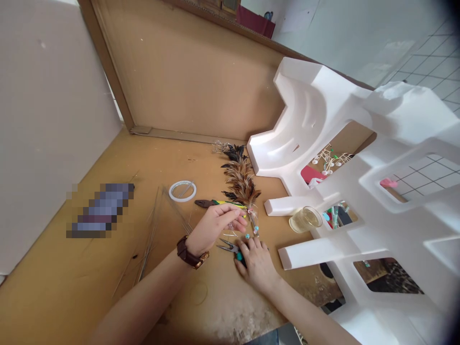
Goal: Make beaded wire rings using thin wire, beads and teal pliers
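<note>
My left hand [229, 219], with a dark watch at the wrist, is raised over the table with thumb and forefinger pinched together. What they hold is too thin to make out; fine wire loops run close by. Lower right, my right hand [257, 262] lies palm down, closed around small pliers [228, 246] with a teal handle, their jaws pointing left. Just beyond its fingertips is a strand with blue and pink beads [256, 230]. This strand meets the base of a brown and black feather piece [240, 177]. Other pliers with yellow-green handles [204, 203] lie partly behind my left hand.
A white ring-shaped roll [182, 191] and several thin wires [149, 239] lie to the left. Farther left is a blurred-out object [104, 208]. A glass of yellowish liquid [305, 219] stands on the right beside a large white moulded frame [305, 258]. A brown panel [201, 76] borders the back.
</note>
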`<state>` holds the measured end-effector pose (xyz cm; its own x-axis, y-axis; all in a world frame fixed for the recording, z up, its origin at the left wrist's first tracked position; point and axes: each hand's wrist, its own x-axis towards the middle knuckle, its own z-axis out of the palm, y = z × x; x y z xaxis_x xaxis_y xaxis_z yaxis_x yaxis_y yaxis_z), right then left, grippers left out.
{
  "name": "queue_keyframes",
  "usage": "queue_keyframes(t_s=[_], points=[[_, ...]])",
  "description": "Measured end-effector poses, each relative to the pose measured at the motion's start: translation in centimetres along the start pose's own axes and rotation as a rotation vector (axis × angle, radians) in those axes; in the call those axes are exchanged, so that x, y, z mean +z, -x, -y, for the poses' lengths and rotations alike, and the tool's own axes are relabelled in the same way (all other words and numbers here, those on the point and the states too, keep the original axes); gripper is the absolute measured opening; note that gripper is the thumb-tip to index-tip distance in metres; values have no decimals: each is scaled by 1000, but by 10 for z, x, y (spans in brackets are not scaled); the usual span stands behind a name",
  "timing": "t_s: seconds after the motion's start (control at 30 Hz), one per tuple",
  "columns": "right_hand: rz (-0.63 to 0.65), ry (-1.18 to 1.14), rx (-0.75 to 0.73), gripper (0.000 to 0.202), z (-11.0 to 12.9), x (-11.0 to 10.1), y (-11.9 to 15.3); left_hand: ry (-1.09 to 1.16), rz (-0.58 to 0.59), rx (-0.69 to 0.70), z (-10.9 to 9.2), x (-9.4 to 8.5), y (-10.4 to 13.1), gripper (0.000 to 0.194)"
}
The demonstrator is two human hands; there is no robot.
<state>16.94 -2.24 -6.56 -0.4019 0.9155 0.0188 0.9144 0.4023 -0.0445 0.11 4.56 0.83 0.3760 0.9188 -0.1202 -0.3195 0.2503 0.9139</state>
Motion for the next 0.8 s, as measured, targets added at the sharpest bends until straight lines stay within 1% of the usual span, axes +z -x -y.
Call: queue_keyframes(t_s=[0.1, 0.17, 0.2, 0.27, 0.33, 0.4, 0.43, 0.5, 0.57, 0.63, 0.7, 0.8], points=[[-22, -80, -27, 40, -1, 2, -6, 35, 60, -48, -2, 2, 1, 21], [-19, -220, -10, 37, -7, -2, -11, 61, 73, -66, -4, 1, 1, 22], [-16, -333, 15, 35, -12, -7, -15, 72, 71, -65, -4, 1, 1, 23], [-13, -657, 111, 31, -23, -22, -24, 80, 59, -48, -4, -1, 0, 25], [-91, -1020, 271, 37, -32, -42, -34, 76, 43, -15, -2, -3, -2, 27], [-135, -1339, 360, 39, -34, -61, -42, 73, 29, 19, 0, -5, -3, 29], [-147, -1433, 371, 37, -32, -69, -44, 74, 23, 29, 1, -5, -4, 30], [-179, -1521, 363, 30, -24, -77, -47, 74, 16, 32, 2, -5, -4, 31], [-217, -1541, 366, 24, -15, -77, -48, 68, 9, 25, 2, -5, -4, 30], [-262, -1574, 395, 23, -9, -69, -50, 48, 21, 19, 2, -5, -5, 29], [-319, -1625, 428, 24, -8, -58, -53, -14, 44, 20, 1, -7, -8, 28], [-375, -1670, 450, 24, -12, -43, -60, -149, 51, 54, 2, -17, -15, 27]])
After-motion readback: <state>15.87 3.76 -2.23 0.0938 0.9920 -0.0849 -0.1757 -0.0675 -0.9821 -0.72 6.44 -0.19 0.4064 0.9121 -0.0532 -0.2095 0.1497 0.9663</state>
